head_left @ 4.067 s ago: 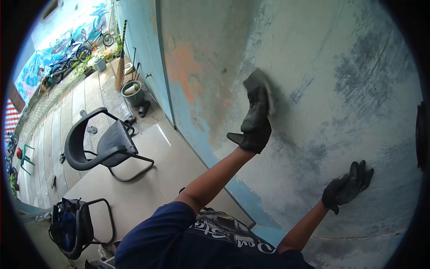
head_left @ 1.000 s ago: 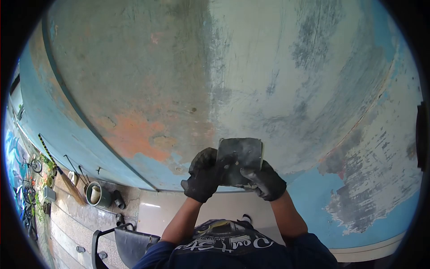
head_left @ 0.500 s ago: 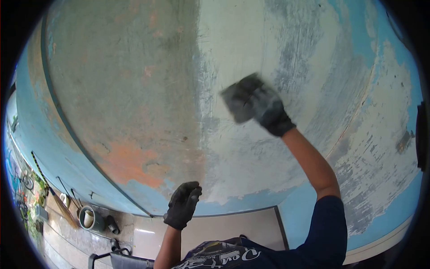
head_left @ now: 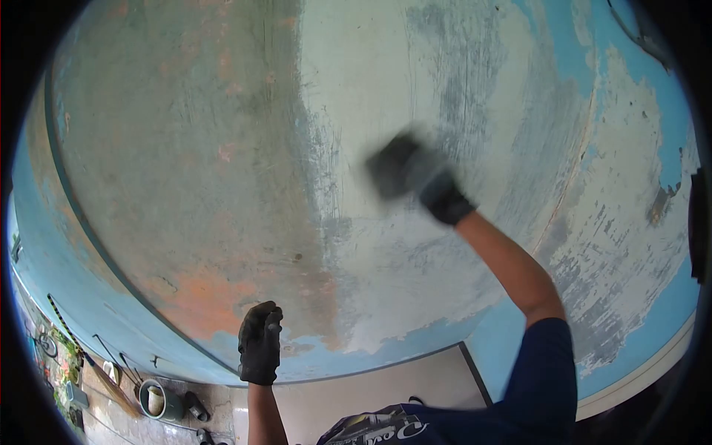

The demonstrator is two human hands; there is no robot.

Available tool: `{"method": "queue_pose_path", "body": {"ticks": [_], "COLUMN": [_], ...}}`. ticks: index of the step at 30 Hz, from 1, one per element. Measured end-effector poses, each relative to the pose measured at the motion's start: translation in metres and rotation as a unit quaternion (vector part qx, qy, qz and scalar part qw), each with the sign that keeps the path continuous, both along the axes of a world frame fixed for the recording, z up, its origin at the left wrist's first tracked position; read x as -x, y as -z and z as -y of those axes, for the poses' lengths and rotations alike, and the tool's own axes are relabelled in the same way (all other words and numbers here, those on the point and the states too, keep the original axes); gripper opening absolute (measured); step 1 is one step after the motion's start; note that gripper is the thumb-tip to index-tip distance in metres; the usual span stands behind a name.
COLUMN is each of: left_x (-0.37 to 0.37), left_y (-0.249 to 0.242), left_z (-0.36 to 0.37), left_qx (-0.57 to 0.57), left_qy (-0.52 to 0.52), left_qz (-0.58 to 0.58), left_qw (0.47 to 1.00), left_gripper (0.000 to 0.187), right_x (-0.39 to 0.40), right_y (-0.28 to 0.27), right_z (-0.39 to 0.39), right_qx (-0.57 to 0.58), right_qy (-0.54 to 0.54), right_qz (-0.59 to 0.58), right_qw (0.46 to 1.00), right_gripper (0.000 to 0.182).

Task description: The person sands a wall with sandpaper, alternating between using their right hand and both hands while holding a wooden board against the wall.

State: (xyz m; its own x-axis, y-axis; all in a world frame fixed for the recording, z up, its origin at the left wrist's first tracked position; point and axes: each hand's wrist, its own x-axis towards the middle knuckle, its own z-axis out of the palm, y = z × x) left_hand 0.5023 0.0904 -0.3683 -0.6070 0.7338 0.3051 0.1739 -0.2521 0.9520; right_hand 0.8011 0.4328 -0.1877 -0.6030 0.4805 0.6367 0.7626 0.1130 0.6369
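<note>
My right hand (head_left: 434,178), in a dark work glove, is pressed toward the wall (head_left: 378,274) with a flat, dark, squarish sheet of sandpaper (head_left: 387,165) under its fingers. Motion blurs the sheet and the fingertips. Around it the wall is pale and scuffed with grey streaks. Lower down, my left hand (head_left: 259,343), also gloved, is raised in front of the wall near an orange patch (head_left: 196,300). Its fingers are loosely bent, and nothing shows in them.
Blue paint (head_left: 297,363) borders the wall's bottom, above a pale floor (head_left: 356,400). At the lower left are a bucket (head_left: 172,404), a broom (head_left: 111,382) and dark shoes (head_left: 196,406). A dark strip (head_left: 96,241) runs down the wall's left side.
My right hand has shifted slightly left and down with the sandpaper, now more blurred. My left hand has moved left and turned more upright. The view has swung a little to the right.
</note>
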Motion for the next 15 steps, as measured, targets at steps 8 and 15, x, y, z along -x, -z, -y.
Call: {"method": "queue_pose_path", "body": {"ticks": [8, 15], "left_x": [0.020, 0.039], "left_y": [-0.078, -0.094], "left_z": [-0.065, -0.154], "left_qx": [-0.046, -0.076], "left_qy": [0.112, -0.006], "left_qz": [-0.170, -0.517], "left_qw": [0.978, 0.852], "left_gripper": [0.021, 0.008], "right_x": [-0.007, -0.045], "right_y": [0.057, 0.073], "right_z": [-0.033, 0.003], "right_qx": [-0.014, 0.238], "right_qy": [0.034, -0.535], "right_qz": [-0.086, -0.273], "right_qw": [0.996, 0.763], "right_gripper": [0.042, 0.042]}}
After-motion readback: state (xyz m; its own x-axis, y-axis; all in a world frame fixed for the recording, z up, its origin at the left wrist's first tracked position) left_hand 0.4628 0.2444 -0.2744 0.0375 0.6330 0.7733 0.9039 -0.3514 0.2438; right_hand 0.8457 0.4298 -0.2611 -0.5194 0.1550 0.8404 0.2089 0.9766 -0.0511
